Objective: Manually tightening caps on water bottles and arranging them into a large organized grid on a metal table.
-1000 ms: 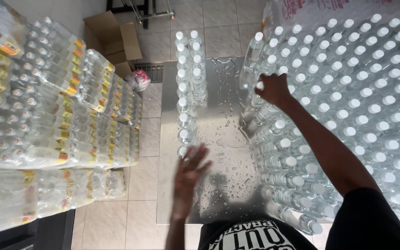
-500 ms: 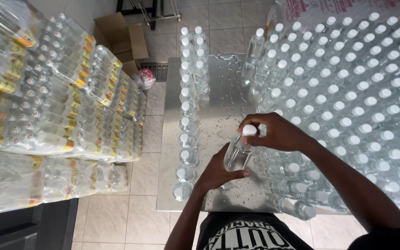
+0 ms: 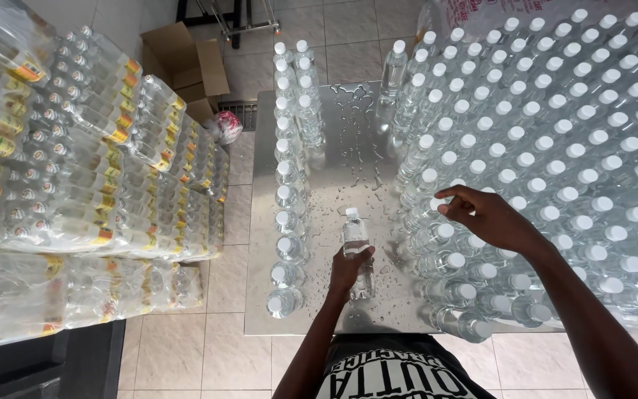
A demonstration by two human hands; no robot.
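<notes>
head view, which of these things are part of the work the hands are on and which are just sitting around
In hand:
- clear plastic water bottle with white cap, gripped by left hand
- right hand over the big block of white-capped bottles
- double row of capped bottles
- wet metal table

Lying about:
- shrink-wrapped packs of labelled bottles
- open cardboard box

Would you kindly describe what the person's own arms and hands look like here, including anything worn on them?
Both forearms are bare, with no sleeves in view. The left hand and right hand wear no gloves, rings, watch or bands that show. The black top has white printed lettering.
</notes>
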